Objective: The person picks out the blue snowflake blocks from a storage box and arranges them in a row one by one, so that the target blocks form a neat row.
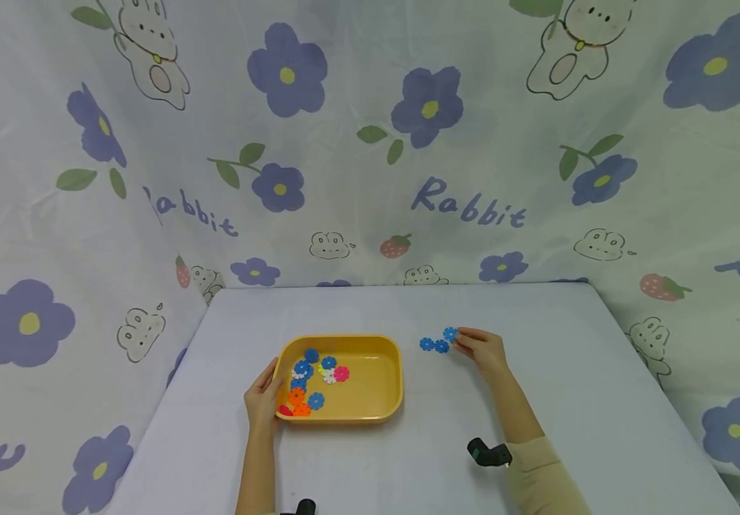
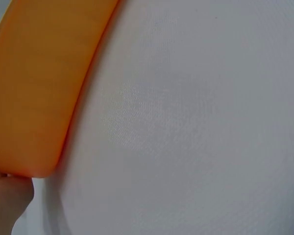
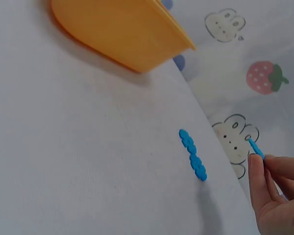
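My right hand (image 1: 482, 349) pinches a blue notched plastic disc (image 1: 450, 334) between thumb and fingertips; the right wrist view shows that disc (image 3: 256, 148) nearly edge-on. Just left of it lie two more blue discs (image 1: 434, 345), linked in a short row on the white table. A yellow tray (image 1: 372, 415) stands to the left, its left end gripped by my left hand (image 1: 263, 395). Inside, toward that end, are loose discs: several blue ones (image 1: 316, 401), orange ones (image 1: 297, 395), a pink one (image 1: 341, 374) and white ones (image 1: 329, 376). In the left wrist view, the tray's outer wall (image 2: 44, 83) hides most of the hand.
A white cloth covers the table (image 1: 421, 458). Behind and at the sides hangs a curtain (image 1: 357, 164) printed with flowers and rabbits. A black wrist device (image 1: 489, 453) sits by the right sleeve (image 1: 540, 472), and another (image 1: 306, 507) shows at the bottom edge.
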{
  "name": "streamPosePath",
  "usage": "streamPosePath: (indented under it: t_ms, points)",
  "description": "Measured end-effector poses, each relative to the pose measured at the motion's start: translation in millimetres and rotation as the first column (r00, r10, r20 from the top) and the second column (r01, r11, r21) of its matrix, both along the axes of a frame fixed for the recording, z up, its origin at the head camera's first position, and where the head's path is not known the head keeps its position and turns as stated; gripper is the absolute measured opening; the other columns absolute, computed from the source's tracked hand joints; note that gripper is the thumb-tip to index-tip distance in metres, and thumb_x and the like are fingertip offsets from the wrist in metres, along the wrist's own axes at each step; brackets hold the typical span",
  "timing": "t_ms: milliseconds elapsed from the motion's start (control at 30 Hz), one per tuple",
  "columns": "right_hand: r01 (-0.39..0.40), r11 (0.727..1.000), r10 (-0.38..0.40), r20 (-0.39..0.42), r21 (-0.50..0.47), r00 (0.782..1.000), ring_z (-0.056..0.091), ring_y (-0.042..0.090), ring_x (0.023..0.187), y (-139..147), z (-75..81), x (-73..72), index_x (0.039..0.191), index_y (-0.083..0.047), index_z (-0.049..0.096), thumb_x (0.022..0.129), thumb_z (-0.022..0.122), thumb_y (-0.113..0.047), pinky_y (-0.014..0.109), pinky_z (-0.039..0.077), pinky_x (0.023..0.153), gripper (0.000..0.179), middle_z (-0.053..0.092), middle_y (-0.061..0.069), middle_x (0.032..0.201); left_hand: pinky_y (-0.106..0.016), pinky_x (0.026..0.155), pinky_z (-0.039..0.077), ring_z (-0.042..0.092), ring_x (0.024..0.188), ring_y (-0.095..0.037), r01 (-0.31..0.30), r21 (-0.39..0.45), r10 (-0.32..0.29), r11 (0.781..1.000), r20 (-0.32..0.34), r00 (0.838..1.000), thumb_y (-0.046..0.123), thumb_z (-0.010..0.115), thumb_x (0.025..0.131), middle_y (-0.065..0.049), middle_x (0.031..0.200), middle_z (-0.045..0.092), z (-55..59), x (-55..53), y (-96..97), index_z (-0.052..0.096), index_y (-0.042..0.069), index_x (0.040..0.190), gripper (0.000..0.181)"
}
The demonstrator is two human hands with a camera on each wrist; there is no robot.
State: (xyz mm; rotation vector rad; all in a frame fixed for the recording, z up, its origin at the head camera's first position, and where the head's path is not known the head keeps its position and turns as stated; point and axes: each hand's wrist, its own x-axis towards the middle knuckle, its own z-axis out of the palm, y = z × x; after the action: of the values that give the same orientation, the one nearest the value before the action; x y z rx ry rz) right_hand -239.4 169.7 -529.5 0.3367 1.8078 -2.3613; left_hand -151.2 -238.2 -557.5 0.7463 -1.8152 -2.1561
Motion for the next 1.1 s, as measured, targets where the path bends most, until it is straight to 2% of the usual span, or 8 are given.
streamPosePath:
  t_ms: [100, 300, 533, 667, 833, 967, 1100]
  points:
    - [0.031, 1.0, -0.031, 0.02, 0.001, 0.999, 0.068, 0.01, 0.076, 10, -4.0, -1.2, 0.127, 0.018, 0.046, 0.087, 0.058, 0.007, 0.022, 0.056, 0.078, 0.043, 0.067, 0.004, 0.088, -0.019, 0.095, 0.043, 0.041, 0.131, -0.024, 0.002, 0.009, -0.002, 1.0, -0.006, 1.0, 0.0, 0.052, 0.092, -0.015, 0.143, 0.04, 0.7, 0.5, 0.1, 0.045, 0.001, 0.138, 0.046]
    - [0.075, 0.997, -0.077, 0.049, 0.034, 0.996, 0.068, 0.009, 0.077, 25, -13.5, -5.4, 0.128, 0.017, 0.046, 0.088, 0.06, 0.004, 0.025, 0.054, 0.083, 0.045, 0.067, -0.001, 0.086, -0.018, 0.094, 0.044, 0.041, 0.13, -0.022, -0.001, 0.007, 0.001, 1.0, -0.016, 1.0, -0.001, 0.053, 0.091, -0.014, 0.142, 0.041, 0.7, 0.1, 0.6, 0.045, 0.0, 0.137, 0.047]
    - [0.091, 0.992, -0.099, 0.081, 0.09, 0.992, 0.067, 0.006, 0.073, 29, -29.6, -8.9, 0.127, 0.016, 0.047, 0.088, 0.06, 0.003, 0.02, 0.056, 0.075, 0.043, 0.066, -0.002, 0.082, -0.017, 0.093, 0.044, 0.044, 0.128, -0.017, -0.013, 0.004, 0.013, 1.0, -0.017, 1.0, -0.002, 0.054, 0.09, -0.011, 0.139, 0.044, -1.0, -0.6, 0.5, 0.046, -0.002, 0.136, 0.046]
    - [0.091, 0.991, -0.099, 0.077, 0.101, 0.992, 0.067, 0.007, 0.07, 27, -34.7, -9.3, 0.124, 0.018, 0.048, 0.087, 0.061, 0.003, 0.022, 0.057, 0.073, 0.042, 0.067, 0.001, 0.079, -0.018, 0.093, 0.045, 0.047, 0.126, -0.015, -0.016, 0.003, 0.016, 1.0, -0.017, 1.0, -0.002, 0.055, 0.09, -0.011, 0.138, 0.045, -1.1, -1.0, 0.7, 0.046, -0.001, 0.136, 0.046]
    - [0.079, 0.984, -0.087, 0.043, 0.158, 0.995, 0.066, 0.007, 0.067, 25, -36.5, -10.3, 0.121, 0.019, 0.05, 0.087, 0.062, 0.003, 0.021, 0.057, 0.069, 0.04, 0.066, 0.002, 0.079, -0.02, 0.096, 0.042, 0.041, 0.13, -0.022, 0.005, 0.004, -0.005, 1.0, -0.012, 1.0, 0.0, 0.054, 0.092, -0.014, 0.142, 0.041, -0.3, 0.1, -0.2, 0.044, -0.001, 0.137, 0.046]
    - [0.045, 0.973, -0.051, 0.02, 0.226, 0.998, 0.066, 0.007, 0.065, 23, -37.8, -13.1, 0.118, 0.02, 0.052, 0.086, 0.062, 0.004, 0.021, 0.057, 0.066, 0.038, 0.066, 0.002, 0.078, -0.02, 0.097, 0.041, 0.038, 0.132, -0.024, 0.008, 0.007, -0.008, 1.0, -0.012, 1.0, 0.002, 0.054, 0.093, -0.014, 0.143, 0.039, 0.3, 0.7, -0.5, 0.043, 0.0, 0.138, 0.047]
    - [0.014, 0.959, -0.016, 0.006, 0.282, 1.0, 0.067, 0.008, 0.066, 23, -38.3, -14.8, 0.117, 0.021, 0.053, 0.085, 0.062, 0.005, 0.022, 0.057, 0.066, 0.036, 0.068, 0.007, 0.082, -0.019, 0.096, 0.042, 0.04, 0.131, -0.022, 0.0, 0.008, 0.0, 1.0, -0.012, 1.0, 0.001, 0.055, 0.092, -0.013, 0.142, 0.041, -0.4, 0.4, 0.1, 0.045, -0.001, 0.137, 0.047]
